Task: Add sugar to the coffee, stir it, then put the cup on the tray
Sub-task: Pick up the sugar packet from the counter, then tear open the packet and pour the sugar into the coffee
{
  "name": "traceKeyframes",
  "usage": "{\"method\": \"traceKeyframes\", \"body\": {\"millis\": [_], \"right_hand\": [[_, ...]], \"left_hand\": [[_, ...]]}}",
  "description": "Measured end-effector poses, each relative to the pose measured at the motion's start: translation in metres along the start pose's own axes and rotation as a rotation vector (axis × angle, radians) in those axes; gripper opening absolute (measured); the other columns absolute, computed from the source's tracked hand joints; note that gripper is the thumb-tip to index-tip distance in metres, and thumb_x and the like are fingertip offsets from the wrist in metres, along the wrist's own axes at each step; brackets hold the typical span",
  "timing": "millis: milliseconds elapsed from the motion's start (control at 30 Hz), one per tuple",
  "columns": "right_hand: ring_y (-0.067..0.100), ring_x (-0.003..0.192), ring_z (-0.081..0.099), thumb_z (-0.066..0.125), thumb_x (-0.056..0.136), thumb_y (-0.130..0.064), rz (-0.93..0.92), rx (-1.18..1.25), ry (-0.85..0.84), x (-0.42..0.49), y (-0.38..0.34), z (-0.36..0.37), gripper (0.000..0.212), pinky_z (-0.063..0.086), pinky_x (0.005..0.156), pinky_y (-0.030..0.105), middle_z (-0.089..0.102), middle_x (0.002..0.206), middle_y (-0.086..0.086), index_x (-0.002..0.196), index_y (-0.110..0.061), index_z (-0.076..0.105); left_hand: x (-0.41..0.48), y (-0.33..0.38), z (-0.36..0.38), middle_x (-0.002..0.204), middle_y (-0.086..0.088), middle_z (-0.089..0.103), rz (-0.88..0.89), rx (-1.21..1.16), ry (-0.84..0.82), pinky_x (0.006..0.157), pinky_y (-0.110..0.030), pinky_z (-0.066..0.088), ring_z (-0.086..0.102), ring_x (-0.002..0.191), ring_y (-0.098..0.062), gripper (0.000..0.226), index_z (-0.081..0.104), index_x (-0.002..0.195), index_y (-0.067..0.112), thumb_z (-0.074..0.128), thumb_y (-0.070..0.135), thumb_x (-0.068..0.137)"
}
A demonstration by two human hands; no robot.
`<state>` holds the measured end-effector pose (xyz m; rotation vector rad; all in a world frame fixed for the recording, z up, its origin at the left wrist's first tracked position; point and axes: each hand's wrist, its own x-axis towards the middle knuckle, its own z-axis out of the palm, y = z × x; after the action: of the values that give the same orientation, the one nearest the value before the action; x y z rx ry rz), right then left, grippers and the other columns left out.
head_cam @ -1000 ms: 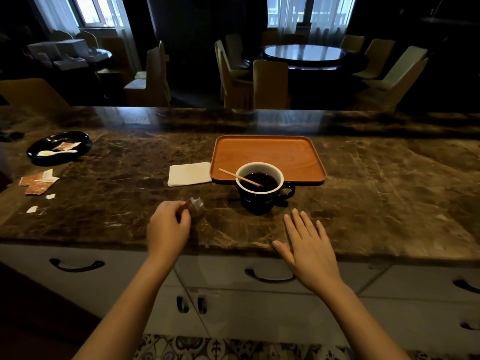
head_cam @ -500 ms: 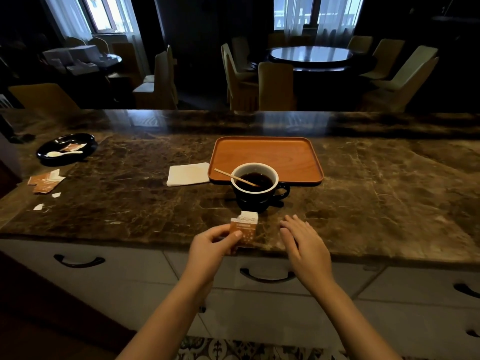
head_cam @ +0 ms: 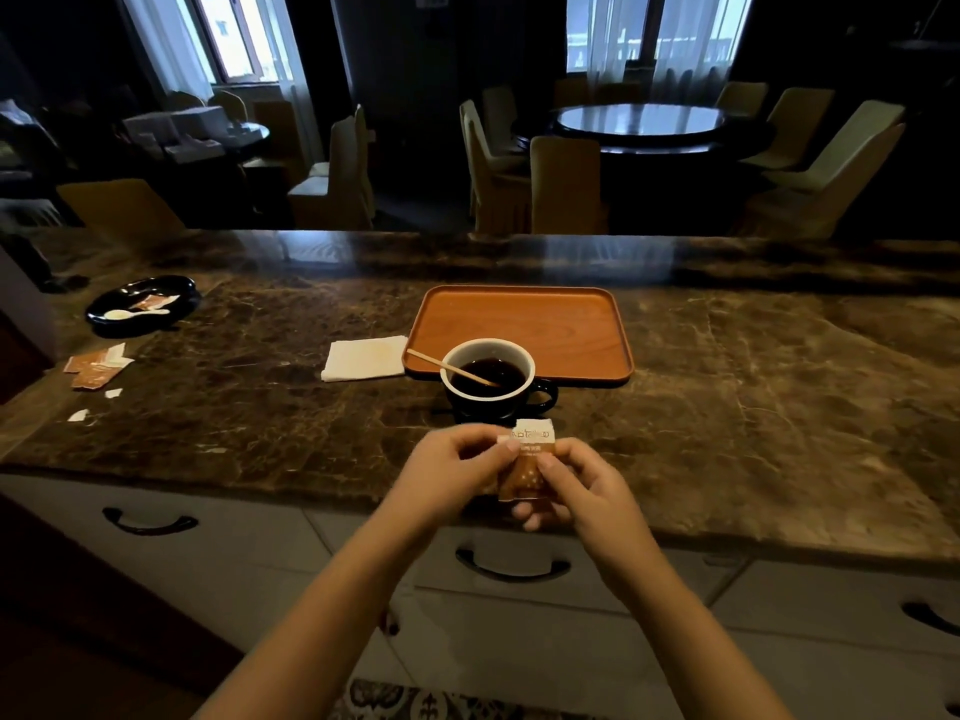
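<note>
1. A black dish (head_cam: 143, 304) sits near the counter's (head_cam: 727, 433) left edge, holding a white spoon (head_cam: 124, 314) and a packet scrap
2. Nearer the front edge on the left lie torn packets (head_cam: 96, 368) and small white paper bits
3. A folded napkin (head_cam: 363, 358) lies mid-counter, just beside the tray's left edge
4. The left hand (head_cam: 452, 478) pinches the sugar packet (head_cam: 527, 462) at its upper left, thumb and fingers closed on it
5. The packet is upright above the counter's front edge, white top strip up, just in front of the cup
6. The cup (head_cam: 488, 379), dark outside and white inside, stands on the counter against the tray's front edge, full of coffee, handle to the right; a stirrer (head_cam: 449, 366) leans in it, sticking out to the left
7. The right hand (head_cam: 576, 485) pinches the packet's right side, fingers curled behind it
8. The orange tray (head_cam: 566, 324) lies behind the cup, toward the far edge
</note>
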<state>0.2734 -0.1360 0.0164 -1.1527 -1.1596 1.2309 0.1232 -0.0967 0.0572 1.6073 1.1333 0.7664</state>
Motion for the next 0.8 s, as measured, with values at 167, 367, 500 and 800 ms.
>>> {"method": "traceKeyframes", "body": {"millis": [167,367,500,800], "right_hand": [[0.017,0.062,0.067,0.045,0.095,-0.017,0.096,0.041,-0.155,0.013,-0.017,-0.011,0.02,0.055,0.052,0.023,0.071,0.075,0.007,0.104,-0.005,0.059],[0.015,0.065,0.065,0.057,0.088,-0.02,0.17,0.256,-0.112,0.043,-0.031,-0.018,0.025,0.053,0.056,0.024,0.07,0.077,0.005,0.106,-0.004,0.064],[0.012,0.056,0.062,0.056,0.089,-0.012,0.187,0.335,-0.012,0.066,-0.039,-0.018,0.012,0.05,0.049,0.019,0.07,0.067,0.004,0.092,-0.007,0.066],[0.008,0.047,0.053,0.06,0.087,-0.015,0.178,0.092,-0.047,0.135,-0.058,-0.028,0.019,0.043,0.045,0.016,0.063,0.059,0.001,0.07,-0.012,0.066]], "left_hand": [[0.034,0.031,-0.01,0.081,0.006,0.067,-0.084,0.143,-0.132,0.059,-0.015,0.046,0.062,0.065,0.001,0.012,0.068,0.093,0.02,0.061,0.023,0.083],[0.07,0.051,-0.012,0.085,0.003,0.066,-0.114,0.121,-0.053,0.063,-0.019,0.045,0.061,0.077,-0.008,0.008,0.068,0.086,0.018,0.064,0.023,0.081],[0.095,0.058,-0.017,0.079,0.003,0.065,-0.069,0.097,-0.009,0.059,-0.018,0.045,0.059,0.069,-0.007,0.004,0.065,0.083,0.015,0.063,0.018,0.081],[0.149,0.055,-0.066,0.083,0.0,0.065,-0.062,0.202,-0.169,0.065,-0.023,0.045,0.058,0.071,-0.01,0.016,0.064,0.095,0.016,0.065,0.012,0.079]]}}
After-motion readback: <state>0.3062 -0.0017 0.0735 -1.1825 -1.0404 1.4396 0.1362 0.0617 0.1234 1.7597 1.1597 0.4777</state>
